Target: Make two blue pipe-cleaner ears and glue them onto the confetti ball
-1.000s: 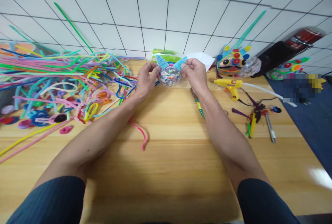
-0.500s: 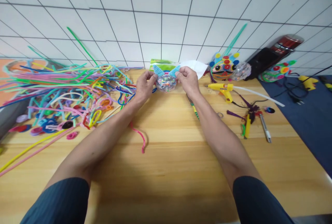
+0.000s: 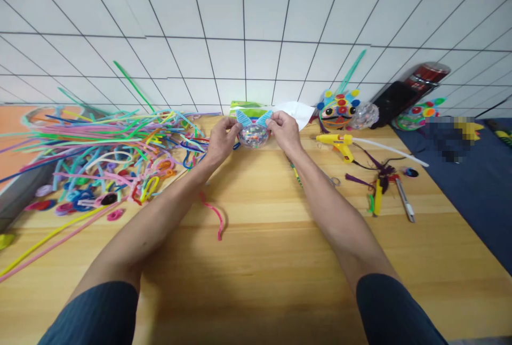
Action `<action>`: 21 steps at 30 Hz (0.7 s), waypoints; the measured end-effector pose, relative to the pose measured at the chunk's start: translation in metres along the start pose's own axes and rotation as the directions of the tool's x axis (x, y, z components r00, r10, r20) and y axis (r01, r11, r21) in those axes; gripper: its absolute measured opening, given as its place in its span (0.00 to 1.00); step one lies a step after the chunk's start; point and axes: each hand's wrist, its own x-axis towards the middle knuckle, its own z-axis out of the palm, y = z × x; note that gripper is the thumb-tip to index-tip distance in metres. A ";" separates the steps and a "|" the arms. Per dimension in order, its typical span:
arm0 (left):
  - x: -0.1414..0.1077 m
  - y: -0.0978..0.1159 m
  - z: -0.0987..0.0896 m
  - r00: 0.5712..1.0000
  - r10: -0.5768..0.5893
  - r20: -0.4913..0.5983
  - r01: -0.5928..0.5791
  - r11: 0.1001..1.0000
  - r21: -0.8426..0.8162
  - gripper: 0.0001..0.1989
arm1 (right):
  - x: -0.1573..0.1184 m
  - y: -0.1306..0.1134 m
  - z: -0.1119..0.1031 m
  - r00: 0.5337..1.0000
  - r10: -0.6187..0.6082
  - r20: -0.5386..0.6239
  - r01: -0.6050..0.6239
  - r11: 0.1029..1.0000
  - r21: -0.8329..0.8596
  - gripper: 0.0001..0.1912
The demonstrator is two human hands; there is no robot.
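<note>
A clear round ball (image 3: 253, 136) with colourful bits in it is near the table's back edge, at the middle of the view. Two light blue ribbed triangles stand at its top like ears. My left hand (image 3: 222, 137) pinches the left blue triangle (image 3: 244, 118) between thumb and fingers. On the other side, my right hand (image 3: 284, 129) pinches the right blue triangle (image 3: 264, 118). A green packet (image 3: 245, 105) and a white sheet (image 3: 300, 113) are behind. Whether the triangles are fixed to the ball cannot be made out.
Pipe cleaners (image 3: 100, 131) heap up at left. A red strand (image 3: 216, 211) lies between my arms. At right are a yellow glue gun (image 3: 338, 145), a decorated ball (image 3: 338, 110), a utility knife (image 3: 406, 201) and a dark red flask (image 3: 430, 75).
The whole view has shifted slightly, so the table sits a little lower. Both hands still pinch the blue triangles, which now appear slightly closer together.
</note>
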 end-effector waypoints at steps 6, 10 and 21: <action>-0.003 0.000 -0.002 1.000 -0.013 0.001 0.013 1.000 0.021 0.06 | -0.001 -0.001 -0.001 1.000 -0.002 0.018 0.003 1.000 -0.010 0.07; -0.004 -0.001 -0.002 1.000 0.010 -0.001 -0.010 1.000 0.021 0.07 | -0.001 -0.001 -0.002 1.000 -0.017 0.016 0.018 1.000 -0.022 0.07; -0.002 -0.004 -0.002 1.000 0.020 0.015 -0.021 1.000 0.017 0.06 | -0.001 0.004 -0.004 1.000 -0.024 0.017 0.025 0.999 -0.042 0.09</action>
